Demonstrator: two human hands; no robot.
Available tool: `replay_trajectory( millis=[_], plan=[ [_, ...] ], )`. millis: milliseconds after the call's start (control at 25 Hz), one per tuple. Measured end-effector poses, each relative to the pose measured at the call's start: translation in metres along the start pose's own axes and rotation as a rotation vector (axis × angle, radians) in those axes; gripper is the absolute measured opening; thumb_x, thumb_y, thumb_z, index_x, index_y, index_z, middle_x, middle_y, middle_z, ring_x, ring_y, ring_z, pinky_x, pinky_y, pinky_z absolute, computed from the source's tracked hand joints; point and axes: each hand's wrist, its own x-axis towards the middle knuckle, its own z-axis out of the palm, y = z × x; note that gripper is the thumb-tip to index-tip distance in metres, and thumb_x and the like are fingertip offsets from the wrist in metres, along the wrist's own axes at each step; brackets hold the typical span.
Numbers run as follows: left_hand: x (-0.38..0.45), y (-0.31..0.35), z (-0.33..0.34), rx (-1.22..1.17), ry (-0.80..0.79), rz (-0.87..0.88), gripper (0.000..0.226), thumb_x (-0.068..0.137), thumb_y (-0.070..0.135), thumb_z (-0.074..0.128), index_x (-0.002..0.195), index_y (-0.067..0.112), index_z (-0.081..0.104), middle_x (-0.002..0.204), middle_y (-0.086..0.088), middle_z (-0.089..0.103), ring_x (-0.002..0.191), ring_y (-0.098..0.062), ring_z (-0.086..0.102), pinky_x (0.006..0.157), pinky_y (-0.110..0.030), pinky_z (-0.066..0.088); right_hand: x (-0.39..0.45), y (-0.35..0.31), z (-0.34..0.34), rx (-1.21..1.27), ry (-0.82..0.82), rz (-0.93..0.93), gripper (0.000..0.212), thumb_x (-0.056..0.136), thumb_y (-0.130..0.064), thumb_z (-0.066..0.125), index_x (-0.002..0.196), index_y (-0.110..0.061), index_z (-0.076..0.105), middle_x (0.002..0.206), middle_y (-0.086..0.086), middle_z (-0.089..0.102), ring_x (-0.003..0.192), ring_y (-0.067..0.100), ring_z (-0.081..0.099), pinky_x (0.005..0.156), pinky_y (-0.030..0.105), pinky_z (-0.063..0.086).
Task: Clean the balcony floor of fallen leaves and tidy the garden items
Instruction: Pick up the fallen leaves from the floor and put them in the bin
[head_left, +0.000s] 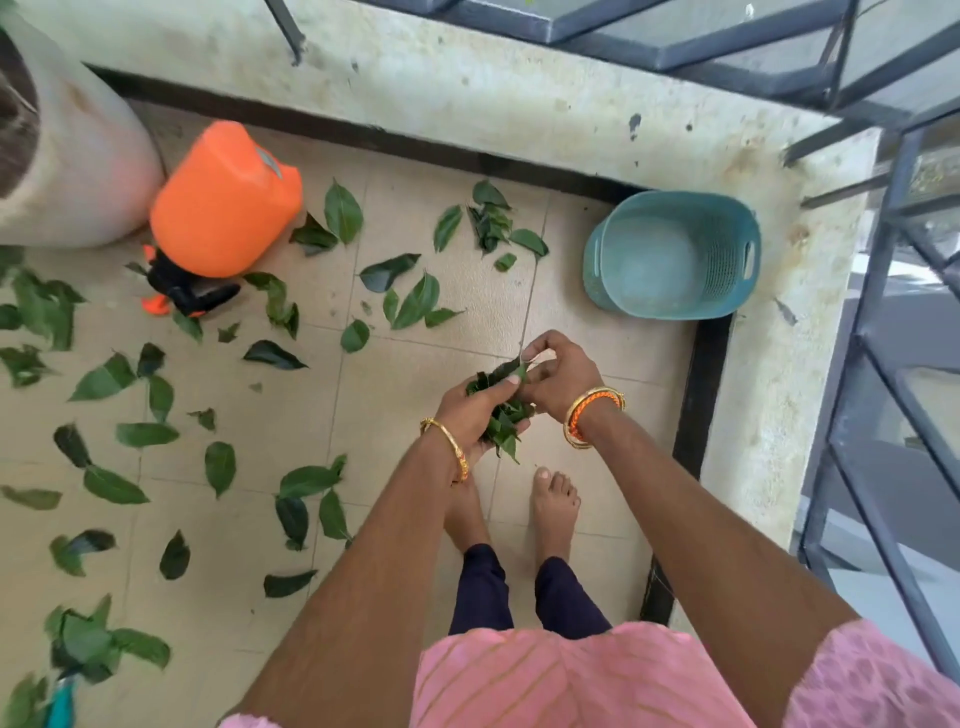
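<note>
Several green leaves (415, 301) lie scattered over the beige tiled balcony floor (291, 405). My left hand (470, 410) grips a bunch of picked-up leaves (501, 415) above the floor, in front of my bare feet. My right hand (558, 371) touches the top of that bunch, its thumb and fingers pinching a leaf there. A teal plastic basket (670, 254) stands in the far right corner with nothing visible inside. An orange spray bottle (226, 200) lies on its side at the far left.
A large pale planter (78, 171) stands at the far left beside the orange spray bottle. A low stained parapet (467, 88) with dark metal railing (883, 291) bounds the floor at the back and right. A teal-handled tool (61, 704) shows at the bottom left edge.
</note>
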Motion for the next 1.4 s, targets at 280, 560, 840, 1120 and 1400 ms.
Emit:
replay_trajectory(
  millis=[280, 560, 840, 1120, 1400],
  plan=[
    [0.004, 0.042, -0.021, -0.003, 0.247, 0.082, 0.012, 0.080, 0.005, 0.072, 0.081, 0.005, 0.060, 0.066, -0.014, 0.062, 0.042, -0.018, 0.057, 0.043, -0.022, 0.047, 0.030, -0.055, 0.004, 0.019, -0.347, 0.083, 0.019, 0.077, 0.001, 0.067, 0.086, -0.015, 0.064, 0.082, 0.008, 0.068, 0.075, 0.016, 0.065, 0.076, 0.032, 0.058],
    [0.051, 0.072, -0.028, -0.128, 0.345, 0.085, 0.010, 0.086, -0.004, 0.052, 0.080, 0.003, 0.056, 0.064, -0.013, 0.061, 0.040, -0.019, 0.053, 0.035, -0.018, 0.039, 0.151, -0.054, -0.016, -0.701, -0.024, -0.129, 0.031, 0.079, -0.015, 0.068, 0.110, -0.018, 0.063, 0.107, 0.005, 0.061, 0.100, 0.026, 0.061, 0.090, 0.038, 0.050],
    [0.142, 0.076, -0.030, -0.173, 0.571, 0.034, 0.018, 0.083, 0.004, 0.046, 0.068, 0.013, 0.051, 0.064, -0.005, 0.049, 0.054, -0.021, 0.045, 0.041, -0.020, 0.034, 0.272, -0.035, 0.015, -1.046, -0.025, -0.388, 0.069, 0.081, -0.024, 0.068, 0.142, -0.022, 0.036, 0.140, 0.017, 0.031, 0.119, 0.037, 0.041, 0.102, 0.043, 0.040],
    [0.174, 0.065, -0.028, -0.185, 0.564, -0.091, 0.017, 0.083, 0.005, 0.047, 0.067, 0.010, 0.047, 0.064, -0.005, 0.045, 0.047, -0.018, 0.040, 0.039, -0.016, 0.029, 0.313, -0.046, 0.033, -0.791, 0.193, -0.382, 0.038, 0.091, -0.005, 0.047, 0.128, -0.014, 0.054, 0.131, 0.017, 0.040, 0.114, 0.034, 0.047, 0.093, 0.034, 0.041],
    [0.162, 0.091, -0.008, -0.138, 0.462, -0.004, 0.023, 0.084, 0.030, 0.065, 0.079, 0.010, 0.055, 0.067, -0.005, 0.052, 0.049, -0.016, 0.048, 0.040, -0.020, 0.039, 0.285, -0.066, 0.007, -0.575, 0.080, -0.350, 0.027, 0.085, -0.007, 0.061, 0.111, -0.012, 0.067, 0.109, 0.010, 0.067, 0.102, 0.026, 0.061, 0.091, 0.030, 0.047]
  ],
)
